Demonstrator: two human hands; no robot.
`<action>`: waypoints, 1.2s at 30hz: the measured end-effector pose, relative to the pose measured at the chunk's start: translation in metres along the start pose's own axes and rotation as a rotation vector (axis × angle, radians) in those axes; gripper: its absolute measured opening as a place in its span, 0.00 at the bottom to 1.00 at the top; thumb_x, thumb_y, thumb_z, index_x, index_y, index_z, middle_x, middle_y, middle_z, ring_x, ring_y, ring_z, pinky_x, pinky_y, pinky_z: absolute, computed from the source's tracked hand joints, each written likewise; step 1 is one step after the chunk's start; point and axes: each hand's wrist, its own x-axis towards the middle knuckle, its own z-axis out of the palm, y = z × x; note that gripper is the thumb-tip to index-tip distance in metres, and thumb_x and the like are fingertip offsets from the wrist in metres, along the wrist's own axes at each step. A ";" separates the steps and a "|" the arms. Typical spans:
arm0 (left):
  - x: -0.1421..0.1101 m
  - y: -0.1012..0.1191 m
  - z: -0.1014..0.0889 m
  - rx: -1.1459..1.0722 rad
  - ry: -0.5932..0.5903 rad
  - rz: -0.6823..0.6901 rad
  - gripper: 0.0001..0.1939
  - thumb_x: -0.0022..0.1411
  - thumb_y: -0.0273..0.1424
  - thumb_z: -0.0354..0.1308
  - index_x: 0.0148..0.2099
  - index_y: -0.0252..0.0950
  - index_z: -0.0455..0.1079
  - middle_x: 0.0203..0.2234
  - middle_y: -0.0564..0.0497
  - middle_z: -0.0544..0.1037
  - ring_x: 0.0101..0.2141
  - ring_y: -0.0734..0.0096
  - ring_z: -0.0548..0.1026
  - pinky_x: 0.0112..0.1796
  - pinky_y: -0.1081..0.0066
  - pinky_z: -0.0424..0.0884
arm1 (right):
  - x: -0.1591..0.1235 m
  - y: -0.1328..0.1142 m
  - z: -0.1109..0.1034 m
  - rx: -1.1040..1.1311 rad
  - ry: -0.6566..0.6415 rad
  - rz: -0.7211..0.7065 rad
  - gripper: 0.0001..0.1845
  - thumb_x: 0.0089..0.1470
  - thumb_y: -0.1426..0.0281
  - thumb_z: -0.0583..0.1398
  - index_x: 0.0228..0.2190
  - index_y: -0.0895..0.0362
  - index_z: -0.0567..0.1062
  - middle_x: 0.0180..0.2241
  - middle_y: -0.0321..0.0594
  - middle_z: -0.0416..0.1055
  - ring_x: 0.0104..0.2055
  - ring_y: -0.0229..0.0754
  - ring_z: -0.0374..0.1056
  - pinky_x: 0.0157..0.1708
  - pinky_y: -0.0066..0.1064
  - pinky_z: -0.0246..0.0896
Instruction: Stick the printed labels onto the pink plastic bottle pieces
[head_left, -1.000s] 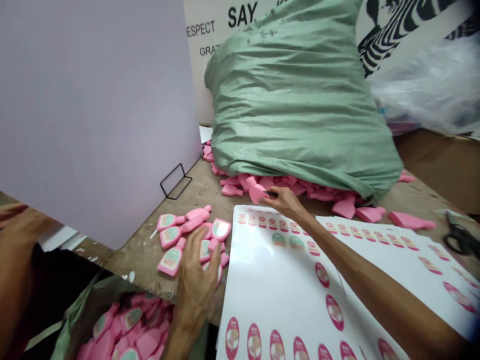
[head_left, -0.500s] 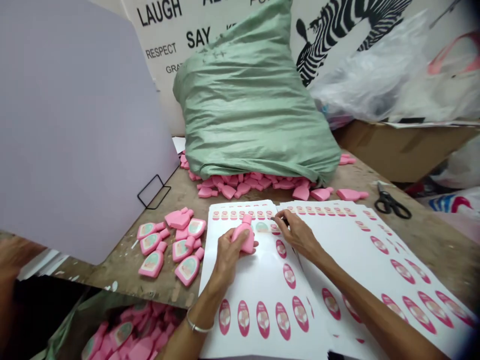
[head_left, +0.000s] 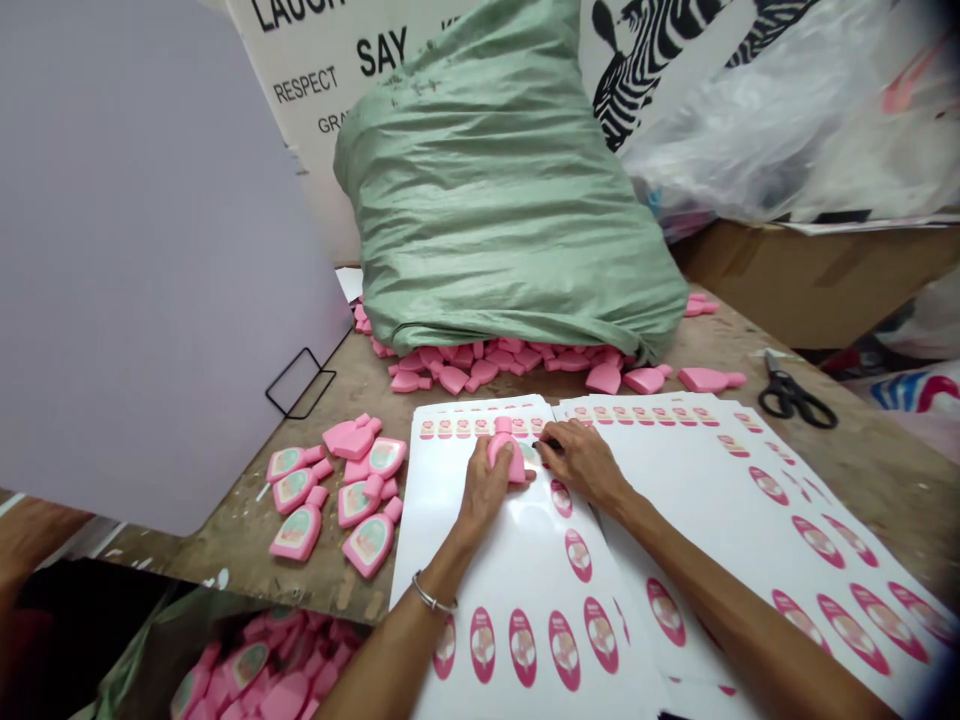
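Note:
My left hand (head_left: 487,488) grips a plain pink bottle-shaped piece (head_left: 505,452) and holds it over the upper part of a white sticker sheet (head_left: 495,560). Just to its right, my right hand (head_left: 583,462) rests on the same sheet with its fingers pinched at the sheet's top sticker row; a small dark tip shows between them. Oval pink stickers (head_left: 523,645) run along the sheet's bottom row. Several labelled pink pieces (head_left: 337,485) lie on the table left of the sheet.
A stuffed green sack (head_left: 502,190) lies at the back with unlabelled pink pieces (head_left: 517,362) spilling from under it. More sticker sheets (head_left: 757,490) spread right. Black scissors (head_left: 795,397) lie far right. A lilac board (head_left: 150,250) stands on the left. A bag of labelled pieces (head_left: 247,670) sits below the table edge.
My left hand left the labelled pile, took the pink piece brought from the sack, and moved it up the sheet. My right hand came back from the sack to the sticker row.

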 end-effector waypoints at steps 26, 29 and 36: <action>-0.034 0.027 -0.001 -0.405 -0.106 -0.052 0.29 0.61 0.51 0.48 0.42 0.27 0.71 0.31 0.42 0.77 0.27 0.64 0.77 0.33 0.59 0.77 | -0.018 -0.055 -0.047 0.896 -0.003 0.432 0.21 0.47 0.53 0.62 0.36 0.57 0.78 0.35 0.41 0.76 0.35 0.43 0.69 0.35 0.32 0.63; -0.044 0.034 -0.001 -0.431 -0.111 -0.074 0.28 0.63 0.49 0.47 0.42 0.27 0.72 0.31 0.41 0.78 0.28 0.63 0.77 0.34 0.58 0.76 | -0.024 -0.067 -0.049 0.913 -0.038 0.422 0.21 0.47 0.53 0.62 0.35 0.56 0.79 0.34 0.40 0.77 0.36 0.45 0.70 0.37 0.34 0.64; -0.056 0.041 -0.003 -0.460 -0.104 -0.050 0.27 0.63 0.48 0.47 0.41 0.27 0.73 0.32 0.40 0.79 0.32 0.60 0.78 0.37 0.56 0.76 | -0.028 -0.081 -0.052 0.897 0.001 0.402 0.21 0.45 0.53 0.63 0.34 0.57 0.79 0.34 0.41 0.77 0.35 0.45 0.71 0.37 0.36 0.66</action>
